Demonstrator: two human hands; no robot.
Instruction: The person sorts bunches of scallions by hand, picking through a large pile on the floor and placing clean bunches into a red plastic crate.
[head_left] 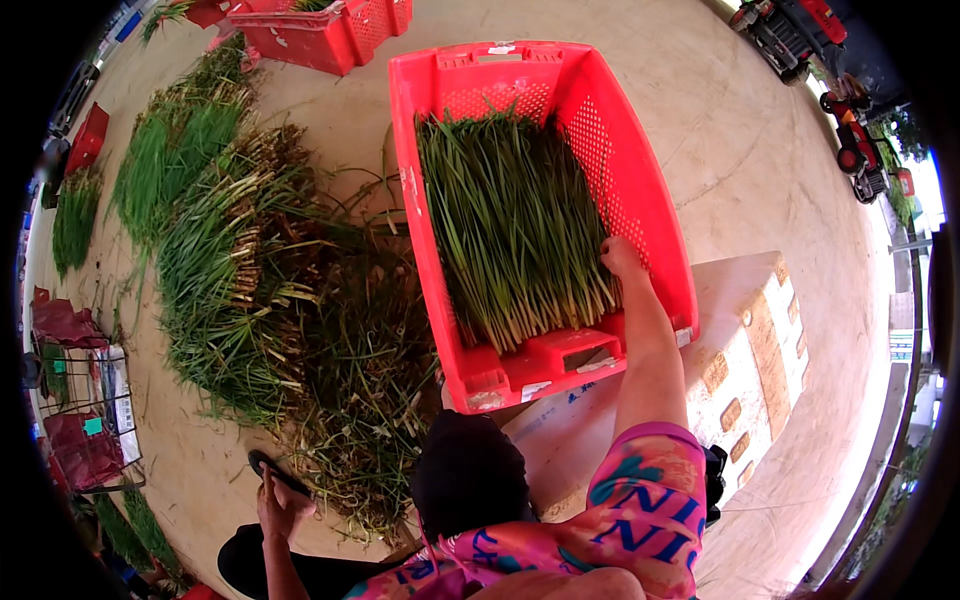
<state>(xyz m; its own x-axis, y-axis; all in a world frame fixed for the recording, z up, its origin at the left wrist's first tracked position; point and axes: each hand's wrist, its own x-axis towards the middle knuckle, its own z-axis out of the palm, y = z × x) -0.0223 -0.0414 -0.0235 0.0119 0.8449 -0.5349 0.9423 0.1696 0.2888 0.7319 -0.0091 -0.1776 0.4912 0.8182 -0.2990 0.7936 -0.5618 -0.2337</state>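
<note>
My right hand (618, 255) is inside the red perforated crate (660, 230) at its right side, fingers curled on the edge of long green leafy stalks (510, 225) packed lengthwise there, their pale ends toward me. My left hand (278, 505) hangs low at the lower left over my sandalled foot, its fingers loosely extended, holding nothing that I can see. Left of the crate, a long heap of green stalks (215, 280) lies on the floor, with darker loose trimmings (350, 380) beside it.
The crate rests above a white foam box (735, 300) at right. Another red crate (310, 40) stands at the back. A wire cart (90, 410) and more bundles (75, 225) line the left. Wheeled red-and-black machines (855, 150) stand at upper right on the pale floor (770, 190).
</note>
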